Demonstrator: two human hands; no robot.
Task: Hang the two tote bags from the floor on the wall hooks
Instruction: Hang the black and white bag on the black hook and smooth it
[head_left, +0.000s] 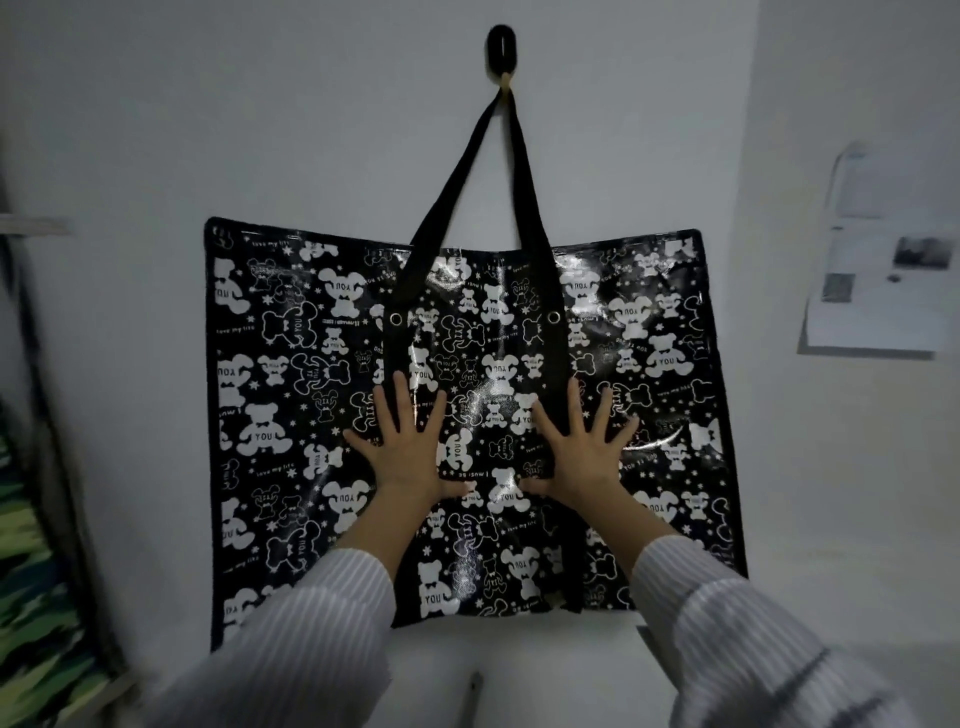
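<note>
A large black tote bag (291, 364) printed with white bears hangs flat against the white wall. Its black straps (524, 171) loop over a black wall hook (502, 48) near the top of the view. My left hand (408, 447) presses flat on the bag's front with fingers spread. A little to the right, my right hand (587, 447) presses on it the same way. Both sleeves are white with thin stripes. No second bag or second hook is in view.
Papers (878, 265) are stuck on the side wall at the right. At the left edge stand a dark frame (47, 415) and a green camouflage cloth (31, 597). The white wall (260, 104) surrounds the bag.
</note>
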